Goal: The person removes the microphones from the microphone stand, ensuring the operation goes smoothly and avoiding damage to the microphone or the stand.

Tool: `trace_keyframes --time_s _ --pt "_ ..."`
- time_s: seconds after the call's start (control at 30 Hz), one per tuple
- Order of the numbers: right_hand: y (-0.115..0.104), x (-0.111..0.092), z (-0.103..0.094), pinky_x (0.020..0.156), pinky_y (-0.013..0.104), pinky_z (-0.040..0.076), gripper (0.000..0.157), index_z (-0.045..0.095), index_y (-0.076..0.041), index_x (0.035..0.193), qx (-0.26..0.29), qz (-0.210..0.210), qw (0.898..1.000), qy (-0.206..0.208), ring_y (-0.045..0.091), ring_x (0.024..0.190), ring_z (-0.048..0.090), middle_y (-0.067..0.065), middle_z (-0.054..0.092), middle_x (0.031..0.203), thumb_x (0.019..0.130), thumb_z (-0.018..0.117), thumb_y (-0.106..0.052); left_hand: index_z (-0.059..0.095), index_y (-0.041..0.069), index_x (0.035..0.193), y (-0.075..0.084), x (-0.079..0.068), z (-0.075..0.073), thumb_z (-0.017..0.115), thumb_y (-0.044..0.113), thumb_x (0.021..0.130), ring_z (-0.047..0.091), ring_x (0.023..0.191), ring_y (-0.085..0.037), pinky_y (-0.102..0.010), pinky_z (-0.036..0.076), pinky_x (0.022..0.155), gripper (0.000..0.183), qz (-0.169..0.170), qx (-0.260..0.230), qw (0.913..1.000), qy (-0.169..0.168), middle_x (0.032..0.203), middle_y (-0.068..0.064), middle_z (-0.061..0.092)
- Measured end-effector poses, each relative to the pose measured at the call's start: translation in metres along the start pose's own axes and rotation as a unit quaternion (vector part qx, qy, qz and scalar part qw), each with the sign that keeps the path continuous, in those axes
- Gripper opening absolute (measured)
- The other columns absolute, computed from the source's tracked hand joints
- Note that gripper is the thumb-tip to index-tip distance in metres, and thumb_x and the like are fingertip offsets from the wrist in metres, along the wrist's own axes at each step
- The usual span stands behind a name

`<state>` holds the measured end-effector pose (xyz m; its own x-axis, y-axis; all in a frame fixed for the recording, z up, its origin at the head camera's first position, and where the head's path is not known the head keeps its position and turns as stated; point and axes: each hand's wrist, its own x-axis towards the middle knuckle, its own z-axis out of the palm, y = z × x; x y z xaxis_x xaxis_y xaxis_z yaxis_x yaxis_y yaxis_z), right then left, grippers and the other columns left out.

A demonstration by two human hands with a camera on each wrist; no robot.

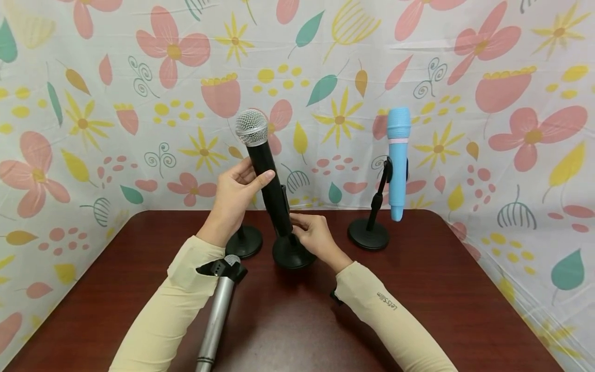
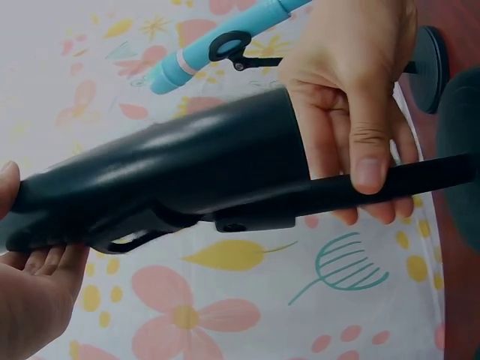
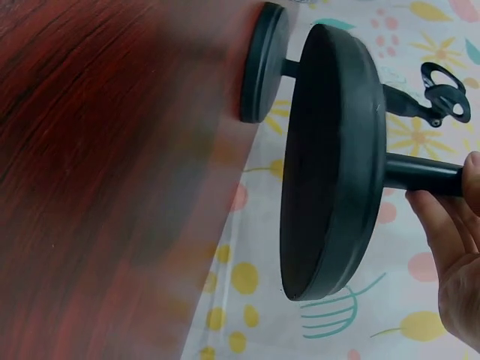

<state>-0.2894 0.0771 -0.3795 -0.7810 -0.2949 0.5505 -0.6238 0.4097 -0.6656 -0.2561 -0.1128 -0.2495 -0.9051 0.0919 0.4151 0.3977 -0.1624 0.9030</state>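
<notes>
A black microphone [image 1: 269, 170] with a silver mesh head leans to the left in front of me. My left hand [image 1: 236, 195] grips its upper body, thumb across the front. Along its lower part lies the clip [image 2: 139, 229] of a black desk stand. My right hand [image 1: 319, 238] pinches that stand's stem [image 3: 424, 174], thumb on one side and fingers on the other. The stand's round base [image 1: 294, 254] is tilted, its underside showing in the right wrist view, raised off the table.
A blue microphone [image 1: 398, 160] sits in a black stand [image 1: 369, 235] at the back right. Another stand [image 1: 245, 242], its clip bare, stands behind my left wrist. A silver microphone [image 1: 218, 310] lies on the brown table [image 1: 288, 330]. A flower-patterned cloth [image 1: 334, 186] hangs behind.
</notes>
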Motion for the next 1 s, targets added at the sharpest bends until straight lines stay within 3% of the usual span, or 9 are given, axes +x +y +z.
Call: trace_keyframes --time_s 0.23,0.63,1.0 --pt "-0.01 0.005 0.002 0.08 0.029 0.055 0.035 0.065 0.003 0.12 0.023 0.011 1.0 -0.003 0.025 0.099 0.068 0.019 0.067 0.113 0.086 0.07 -0.001 0.054 0.002 0.135 0.006 0.003 -0.003 0.069 0.005 0.089 0.061 0.114 -0.02 -0.032 0.046 0.099 0.048 0.042 -0.022 0.9987 0.02 0.127 -0.015 0.06" --pt "-0.013 0.008 -0.003 0.079 0.034 0.056 0.037 0.067 0.0 0.119 0.012 0.043 0.999 0.012 0.024 0.096 0.069 0.018 0.068 0.111 0.084 0.074 -0.01 0.054 -0.001 0.134 0.007 0.005 -0.003 0.067 -0.002 0.088 0.061 0.112 -0.019 -0.032 0.045 0.099 0.048 0.064 -0.057 0.9954 0.043 0.121 -0.012 0.062" --pt "-0.013 0.013 -0.006 0.077 0.032 0.057 0.033 0.069 0.0 0.115 -0.014 0.029 0.999 0.021 0.023 0.091 0.07 0.016 0.071 0.102 0.083 0.074 -0.009 0.048 0.001 0.139 0.009 0.004 -0.005 0.065 -0.002 0.089 0.06 0.115 -0.02 -0.032 0.043 0.102 0.053 0.076 -0.073 0.993 0.053 0.128 -0.017 0.058"
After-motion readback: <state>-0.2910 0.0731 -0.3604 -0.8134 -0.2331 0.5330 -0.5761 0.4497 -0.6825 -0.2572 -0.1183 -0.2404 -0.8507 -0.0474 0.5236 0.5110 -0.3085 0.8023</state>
